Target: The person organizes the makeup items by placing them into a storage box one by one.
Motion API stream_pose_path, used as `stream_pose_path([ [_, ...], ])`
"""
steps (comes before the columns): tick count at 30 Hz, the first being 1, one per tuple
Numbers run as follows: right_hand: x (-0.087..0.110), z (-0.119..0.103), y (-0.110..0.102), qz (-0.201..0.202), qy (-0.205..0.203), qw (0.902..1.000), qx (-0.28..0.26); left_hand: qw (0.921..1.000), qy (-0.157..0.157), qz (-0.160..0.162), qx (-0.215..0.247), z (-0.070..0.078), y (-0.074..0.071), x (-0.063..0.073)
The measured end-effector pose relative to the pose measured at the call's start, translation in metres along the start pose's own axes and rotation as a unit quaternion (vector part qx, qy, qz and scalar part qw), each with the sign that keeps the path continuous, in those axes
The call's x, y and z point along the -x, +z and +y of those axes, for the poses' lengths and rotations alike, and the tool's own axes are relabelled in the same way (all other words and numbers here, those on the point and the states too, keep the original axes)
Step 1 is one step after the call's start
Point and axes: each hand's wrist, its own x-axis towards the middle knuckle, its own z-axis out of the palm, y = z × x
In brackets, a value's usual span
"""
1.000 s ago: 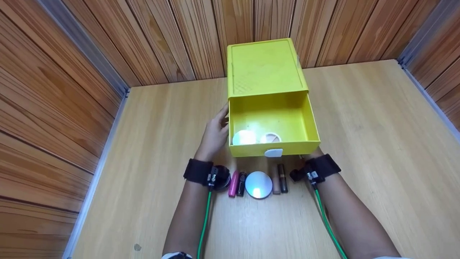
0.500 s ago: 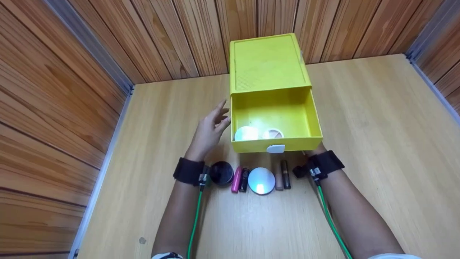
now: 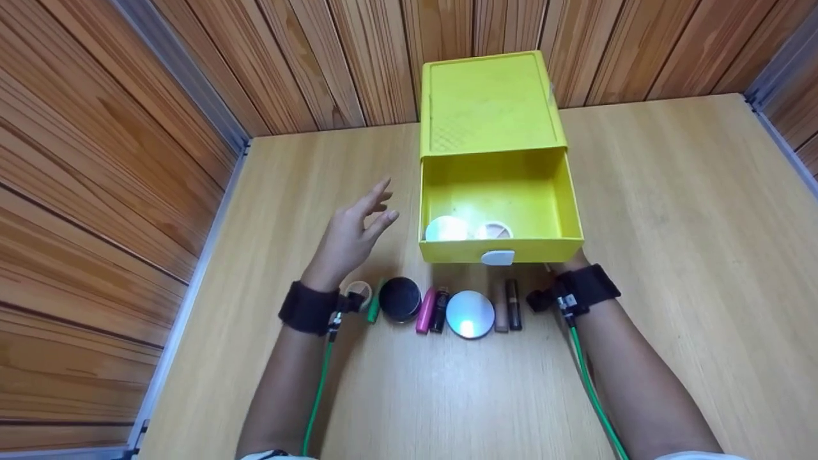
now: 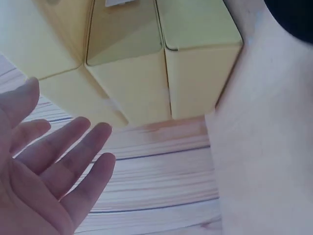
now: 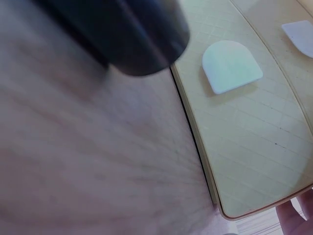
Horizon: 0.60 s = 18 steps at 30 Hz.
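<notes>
Yellow drawer unit [image 3: 491, 105], on tabletop [image 3: 677, 268]: top drawer [image 3: 463, 251] opened, not closed; two discs [image 3: 446, 228] inside. Cosmetics row [image 3: 439, 312]: in front, outside drawer. Left hand [image 3: 345, 239]: apart from unit, fingers spread, holding nothing. Right hand [image 3: 578, 259]: at unit's right, mostly hidden; grip cannot be told.

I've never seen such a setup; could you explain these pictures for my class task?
No machine here, just a person working bare-handed. One picture looks down from the head; the others are from each wrist. A yellow drawer unit stands on the table, its top drawer open, two round items inside. In front, a pink tube and silver disc lie among small items in a row. The left hand, beside the unit, holds nothing. The right hand is mostly hidden; its grip is unclear.
</notes>
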Motion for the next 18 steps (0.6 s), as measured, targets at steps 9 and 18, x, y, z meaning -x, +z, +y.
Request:
stream_pose_path([
  [9, 0.002, -0.003, 0.002, -0.011, 0.001, 0.9999, -0.002, 0.9951, 0.036, -0.012, -0.091, -0.008, -0.020, 0.040],
  [18, 0.002, -0.005, 0.000, -0.019, 0.011, 0.9998, -0.006, 0.9856, 0.043, -0.026, -0.162, -0.028, -0.027, 0.078],
])
